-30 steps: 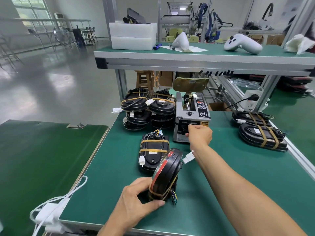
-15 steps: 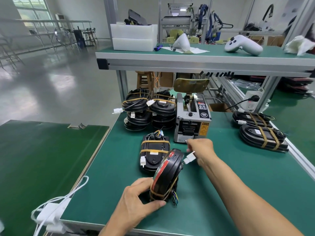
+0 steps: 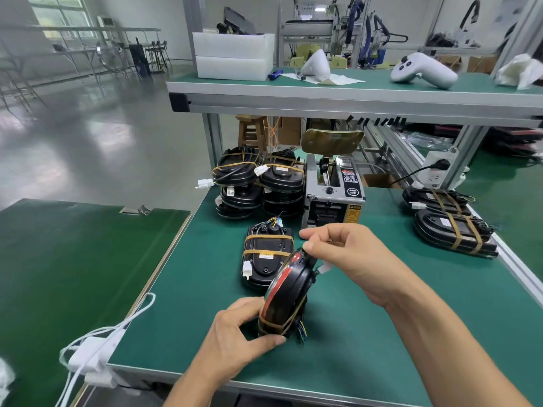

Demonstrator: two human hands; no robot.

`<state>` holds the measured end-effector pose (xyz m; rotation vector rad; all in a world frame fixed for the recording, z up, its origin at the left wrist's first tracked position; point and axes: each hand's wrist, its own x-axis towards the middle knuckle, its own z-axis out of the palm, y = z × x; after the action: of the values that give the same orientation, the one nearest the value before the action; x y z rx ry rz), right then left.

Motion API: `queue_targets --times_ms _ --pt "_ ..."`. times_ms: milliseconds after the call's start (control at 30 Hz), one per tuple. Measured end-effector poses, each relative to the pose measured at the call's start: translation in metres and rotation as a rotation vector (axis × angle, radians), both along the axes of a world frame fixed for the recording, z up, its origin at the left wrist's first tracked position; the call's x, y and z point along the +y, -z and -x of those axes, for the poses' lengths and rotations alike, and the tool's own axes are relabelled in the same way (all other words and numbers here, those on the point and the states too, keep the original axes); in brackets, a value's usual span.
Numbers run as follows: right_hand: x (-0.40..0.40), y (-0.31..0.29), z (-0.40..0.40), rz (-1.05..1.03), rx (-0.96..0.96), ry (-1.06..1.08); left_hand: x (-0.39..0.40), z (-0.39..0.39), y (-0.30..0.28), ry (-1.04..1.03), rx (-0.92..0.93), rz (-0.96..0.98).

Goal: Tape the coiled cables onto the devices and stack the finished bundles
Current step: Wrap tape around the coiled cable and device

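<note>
So the left hand (image 3: 235, 333) has its fingers and thumb wrapped round the bottom of one black device (image 3: 286, 298), standing it up on edge on the green desk (image 3: 382, 333). It's got a red rim and one loop of brownish tape round its lower end, with coloured wires poking out beside that. The right hand (image 3: 349, 254) is up at the top edge of the same device, thumb and forefinger pinched together. Might be a strip of tape between them, but honestly can't tell, it's too thin to make out. A white connector (image 3: 324, 268) sticks out just under that hand.

Right behind it lies one finished bundle (image 3: 267, 257) flat on the desk, two tape bands across it. Further back are two stacks of taped bundles (image 3: 258, 183) side by side; exact count per stack is hard to tell. The tape dispenser (image 3: 333, 195) sits just right of them. Over on the right edge, two more taped bundles (image 3: 449, 224), each with two bands, near each other.

One white controller (image 3: 423, 71) on the upper shelf.
</note>
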<state>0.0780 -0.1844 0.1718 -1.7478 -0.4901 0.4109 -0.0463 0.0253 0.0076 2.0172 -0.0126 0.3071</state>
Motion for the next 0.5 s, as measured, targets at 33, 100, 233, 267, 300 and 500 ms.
queue_targets --times_ms 33,100,233,267,300,500 --pt "0.0006 0.0014 0.0010 0.006 0.002 -0.001 -0.0001 0.0000 -0.0002 -0.001 0.001 -0.001" --pt "0.0005 0.0024 0.0021 0.022 0.002 -0.008 -0.0002 -0.0003 0.0004 0.002 0.003 -0.005" --pt "0.0008 0.0032 0.0022 0.052 0.006 -0.005 0.0012 -0.0011 0.0008 0.006 0.004 -0.012" --pt "0.0011 0.0037 0.0020 0.056 0.007 -0.004 0.0012 -0.0010 0.0009 0.006 0.000 -0.013" --pt "0.0015 0.0040 0.0021 0.059 0.010 -0.002 0.0008 -0.0015 0.0010 0.005 -0.002 -0.014" --pt "0.0017 0.0048 0.0022 0.056 0.030 0.007 0.0019 -0.0021 0.0035 0.005 0.004 -0.024"
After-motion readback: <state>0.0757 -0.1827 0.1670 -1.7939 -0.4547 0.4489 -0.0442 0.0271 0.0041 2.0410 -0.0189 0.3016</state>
